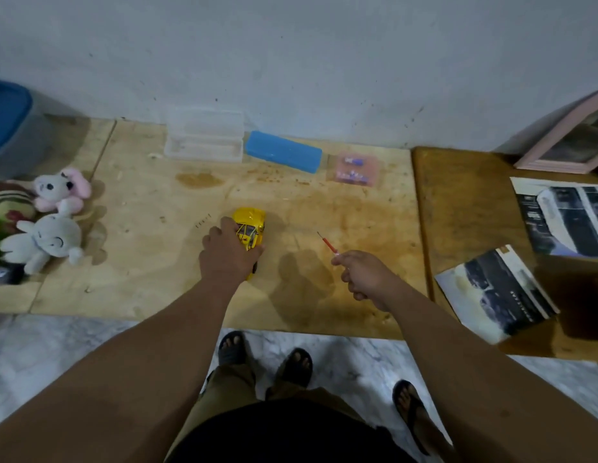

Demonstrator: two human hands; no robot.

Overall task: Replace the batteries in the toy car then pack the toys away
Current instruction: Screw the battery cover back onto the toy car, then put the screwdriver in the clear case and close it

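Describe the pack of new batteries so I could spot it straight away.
Look along the back edge of the pale wooden table, by the wall. Past the clear plastic box and the blue case lies the battery pack, a flat pinkish see-through packet with small purple cells inside. It is the only pink, flat thing in that row.

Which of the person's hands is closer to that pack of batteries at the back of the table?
Right. The right hand, holding the screwdriver, is in front of the battery pack; the left hand grips the yellow car farther left.

toy car (249, 228): glossy yellow plastic | table (157, 262): stained matt plywood | toys (47, 240): plush
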